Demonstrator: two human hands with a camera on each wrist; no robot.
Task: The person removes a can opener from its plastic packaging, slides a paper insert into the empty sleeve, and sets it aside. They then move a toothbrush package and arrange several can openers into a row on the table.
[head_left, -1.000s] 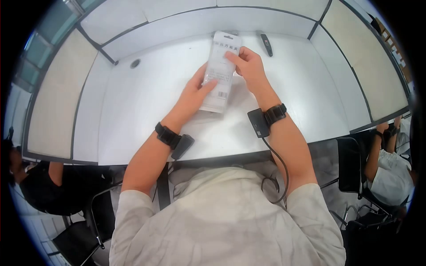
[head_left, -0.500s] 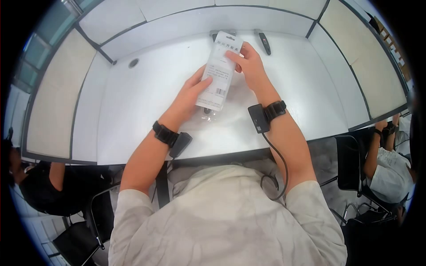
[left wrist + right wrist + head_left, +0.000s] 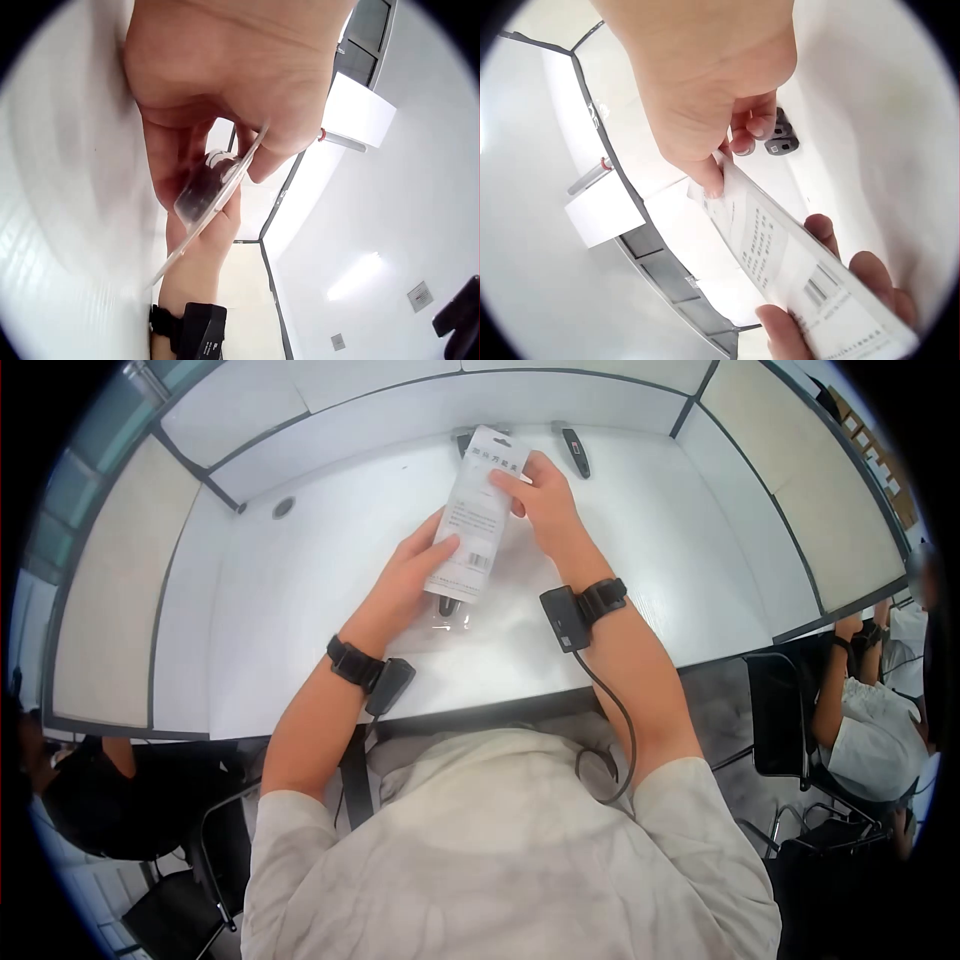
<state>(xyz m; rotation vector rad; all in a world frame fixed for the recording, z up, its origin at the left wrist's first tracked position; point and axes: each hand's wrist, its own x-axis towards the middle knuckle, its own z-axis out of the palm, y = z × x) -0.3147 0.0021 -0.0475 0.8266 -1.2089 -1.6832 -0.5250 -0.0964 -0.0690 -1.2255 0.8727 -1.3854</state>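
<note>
Both hands hold a flat blister pack (image 3: pixel 468 510) over the white desk, its printed card back with a barcode facing up. My left hand (image 3: pixel 408 572) grips the pack's left edge low down, thumb on the card and fingers beneath. My right hand (image 3: pixel 550 505) pinches the upper right edge, its thumb (image 3: pixel 711 178) lying on the printed face. Under the card, a clear plastic bulge with a dark item (image 3: pixel 202 189) shows in the left wrist view. A dark rounded end (image 3: pixel 449 605) of that item peeks out below the card in the head view.
A slim black object (image 3: pixel 573 453) lies near the desk's back panel, and another dark object (image 3: pixel 463 442) is partly hidden behind the pack. A round grommet (image 3: pixel 284 508) sits at the back left. Pale partitions (image 3: pixel 130 580) enclose the desk. Other people sit at both sides.
The pack has tilted, so its print reads more clearly and a dark end with clear plastic shows below it. Both hands keep their grip. The whole head view has shifted slightly.
</note>
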